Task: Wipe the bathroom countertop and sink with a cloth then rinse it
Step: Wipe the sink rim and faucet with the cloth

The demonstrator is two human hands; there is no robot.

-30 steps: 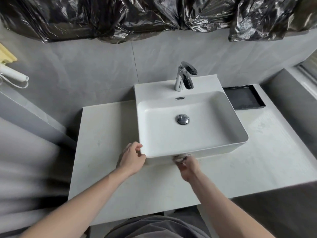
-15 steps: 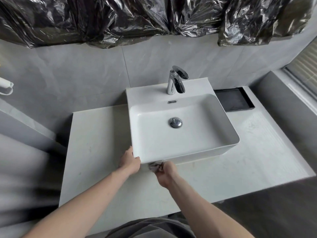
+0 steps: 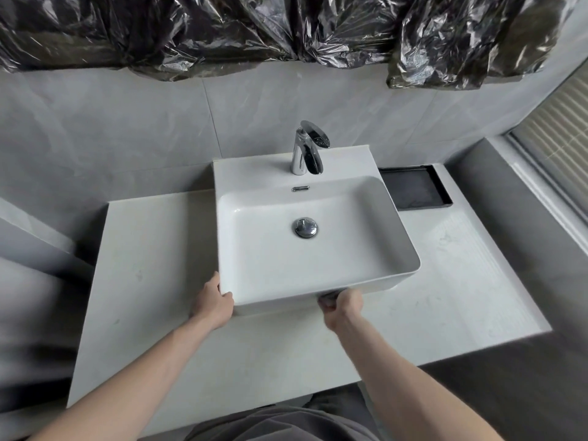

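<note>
The right hand (image 3: 345, 305) is bunching the cloth (image 3: 327, 298) against the basin (image 3: 318, 300) front (fingers hidden, at 6 o'clock); wipes are likely missing underneath.

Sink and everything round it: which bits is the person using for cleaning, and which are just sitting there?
For the job:
cloth, bunched in the right hand at the sink's front wall
sink, left hand resting on its near left corner
countertop
tap, for rinsing

Just there:
black tray behind the sink's right side
black plastic sheeting on the wall above
</note>
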